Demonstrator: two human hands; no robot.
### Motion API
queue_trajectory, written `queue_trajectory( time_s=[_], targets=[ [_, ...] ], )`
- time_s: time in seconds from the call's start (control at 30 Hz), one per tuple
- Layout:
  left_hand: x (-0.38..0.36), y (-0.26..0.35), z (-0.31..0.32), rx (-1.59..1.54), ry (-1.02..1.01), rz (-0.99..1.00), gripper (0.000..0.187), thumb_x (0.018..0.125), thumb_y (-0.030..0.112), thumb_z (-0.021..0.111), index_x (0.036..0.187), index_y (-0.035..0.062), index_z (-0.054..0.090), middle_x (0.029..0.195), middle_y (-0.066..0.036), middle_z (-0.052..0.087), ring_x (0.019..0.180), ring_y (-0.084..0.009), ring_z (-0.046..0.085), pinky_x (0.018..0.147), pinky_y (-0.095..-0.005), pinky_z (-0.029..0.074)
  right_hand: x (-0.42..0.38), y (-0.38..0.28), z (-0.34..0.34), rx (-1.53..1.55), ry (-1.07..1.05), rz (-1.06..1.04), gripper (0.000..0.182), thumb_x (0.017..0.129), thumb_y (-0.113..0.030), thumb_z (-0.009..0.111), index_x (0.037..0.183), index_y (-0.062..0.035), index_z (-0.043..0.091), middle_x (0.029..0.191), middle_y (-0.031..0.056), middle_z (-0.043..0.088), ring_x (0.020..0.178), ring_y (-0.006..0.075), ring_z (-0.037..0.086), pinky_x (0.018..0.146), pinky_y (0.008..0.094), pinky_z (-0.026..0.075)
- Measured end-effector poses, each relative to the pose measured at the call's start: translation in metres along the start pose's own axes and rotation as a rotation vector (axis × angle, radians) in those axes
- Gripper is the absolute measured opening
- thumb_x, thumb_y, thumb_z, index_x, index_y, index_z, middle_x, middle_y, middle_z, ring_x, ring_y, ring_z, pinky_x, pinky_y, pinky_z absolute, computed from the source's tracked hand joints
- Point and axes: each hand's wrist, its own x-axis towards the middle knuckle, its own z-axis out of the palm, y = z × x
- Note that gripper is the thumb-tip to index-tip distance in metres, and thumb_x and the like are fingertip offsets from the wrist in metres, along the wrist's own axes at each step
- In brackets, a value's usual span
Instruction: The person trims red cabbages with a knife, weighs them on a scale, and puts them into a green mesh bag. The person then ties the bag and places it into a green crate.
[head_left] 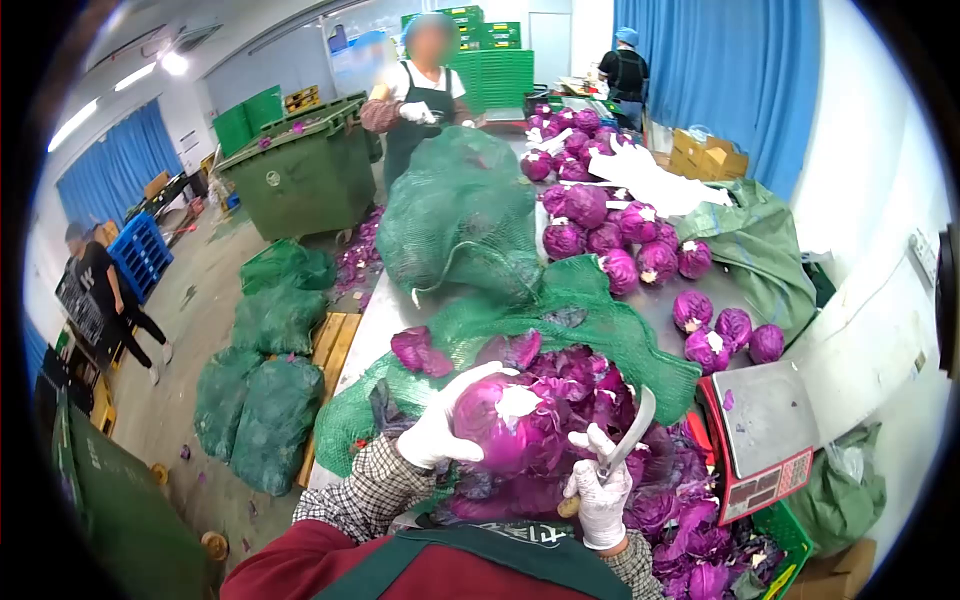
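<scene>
My left hand, in a white glove, is wrapped round the left side of a red cabbage whose pale cut stem end faces up. In my gloved right hand is a knife, its curved blade pointing up and away from me. The blade stands apart from the cabbage, to its right. Loose purple leaves heap up beneath and around both hands. Just beyond, a green mesh bag lies spread on the table, with some leaves on it.
A full green mesh sack stands ahead, beside rows of red cabbages. To the right is a red scale above a green crate. Stuffed sacks and a wheeled bin stand left. A co-worker faces the table.
</scene>
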Motion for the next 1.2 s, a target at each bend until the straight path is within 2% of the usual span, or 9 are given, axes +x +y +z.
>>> queue_trajectory(
  time_s=[0.13, 0.3, 0.57, 0.77, 0.83, 0.9, 1.0, 1.1, 1.2],
  targets=[
    [0.013, 0.016, 0.014, 0.411, -0.09, 0.04, 0.11, 0.057, 0.021, 0.093, 0.146, 0.0006, 0.03, 0.147, -0.017, 0.037, 0.134, -0.028, 0.04, 0.111, -0.042, 0.032, -0.002, 0.009, -0.006, -0.301, 0.015, -0.242, 0.053, 0.085, -0.006, 0.072, 0.133, -0.0032, 0.049, 0.11, 0.0083, 0.062, 0.058, 0.0045, 0.051, 0.052, 0.0196, 0.044],
    [0.017, -0.001, 0.027, 0.771, -0.128, 0.25, 0.112, 0.058, 0.025, 0.093, 0.146, 0.0018, 0.029, 0.147, -0.017, 0.035, 0.137, -0.0298, 0.035, 0.113, -0.0414, 0.028, 0.014, -0.029, 0.007, -0.719, 0.003, -0.551, 0.058, 0.073, -0.013, 0.082, 0.122, -0.0056, 0.052, 0.105, 0.0135, 0.056, 0.089, 0.0278, 0.06, 0.074, 0.0339, 0.05],
    [0.028, -0.009, 0.036, 0.941, -0.248, 0.384, 0.106, 0.058, 0.026, 0.092, 0.145, 0.0067, 0.034, 0.147, -0.02, 0.034, 0.136, -0.0353, 0.036, 0.109, -0.0457, 0.035, 0.01, -0.015, -0.017, -0.51, -0.055, -0.371, 0.009, 0.088, 0.001, 0.063, 0.097, -0.0006, 0.06, 0.084, 0.0051, 0.063, 0.069, 0.008, 0.056, 0.059, 0.0219, 0.045],
    [0.031, -0.043, 0.054, 0.87, -0.196, 0.348, 0.103, 0.059, 0.028, 0.091, 0.142, 0.003, 0.036, 0.144, -0.023, 0.036, 0.134, -0.037, 0.038, 0.108, -0.0471, 0.036, -0.003, -0.036, -0.03, -0.307, 0.073, -0.093, 0.024, 0.083, -0.003, 0.071, 0.104, -0.0022, 0.057, 0.093, 0.0057, 0.06, 0.08, 0.0121, 0.06, 0.069, 0.0246, 0.049],
    [0.041, -0.048, 0.066, 0.974, -0.221, 0.407, 0.102, 0.059, 0.03, 0.091, 0.142, 0.0042, 0.037, 0.144, -0.023, 0.037, 0.132, -0.038, 0.04, 0.108, -0.0476, 0.036, -0.008, -0.018, -0.041, -0.768, 0.093, -0.315, 0.026, 0.082, -0.005, 0.073, 0.102, -0.0029, 0.058, 0.091, 0.0031, 0.059, 0.082, 0.0107, 0.058, 0.07, 0.0235, 0.047],
    [0.06, -0.054, 0.087, 0.991, -0.294, 0.489, 0.098, 0.058, 0.033, 0.09, 0.139, 0.0056, 0.042, 0.141, -0.022, 0.04, 0.13, -0.0391, 0.042, 0.105, -0.0471, 0.041, -0.025, -0.018, -0.053, -0.385, 0.294, -0.026, 0.018, 0.082, -0.006, 0.073, 0.096, -0.002, 0.061, 0.083, 0.0043, 0.06, 0.073, 0.0132, 0.059, 0.065, 0.026, 0.047],
    [0.074, -0.064, 0.107, 1.052, -0.404, 0.516, 0.092, 0.059, 0.036, 0.088, 0.135, 0.0046, 0.046, 0.139, -0.022, 0.043, 0.127, -0.0399, 0.044, 0.104, -0.0454, 0.042, -0.04, -0.008, -0.073, -0.428, 0.378, 0.016, 0.012, 0.088, -0.01, 0.068, 0.085, -0.0025, 0.058, 0.067, 0.0007, 0.057, 0.054, 0.0073, 0.051, 0.051, 0.0238, 0.042],
    [0.085, -0.075, 0.128, 0.968, -0.553, 0.512, 0.092, 0.061, 0.035, 0.087, 0.138, 0.007, 0.043, 0.141, -0.022, 0.041, 0.127, -0.0407, 0.044, 0.104, -0.046, 0.042, -0.065, -0.029, -0.092, 0.233, 0.31, 0.334, 0.017, 0.089, -0.011, 0.061, 0.077, -0.0047, 0.052, 0.062, 0.0031, 0.051, 0.048, 0.011, 0.049, 0.046, 0.0268, 0.041],
    [0.103, -0.099, 0.144, 0.963, -0.622, 0.477, 0.096, 0.063, 0.036, 0.086, 0.141, 0.0057, 0.038, 0.144, -0.02, 0.038, 0.132, -0.0392, 0.038, 0.107, -0.0445, 0.038, -0.096, -0.032, -0.096, 0.365, 0.185, 0.179, 0.022, 0.09, -0.019, 0.06, 0.078, -0.0043, 0.05, 0.065, 0.0053, 0.05, 0.048, 0.0147, 0.05, 0.048, 0.0294, 0.044]
  ],
)
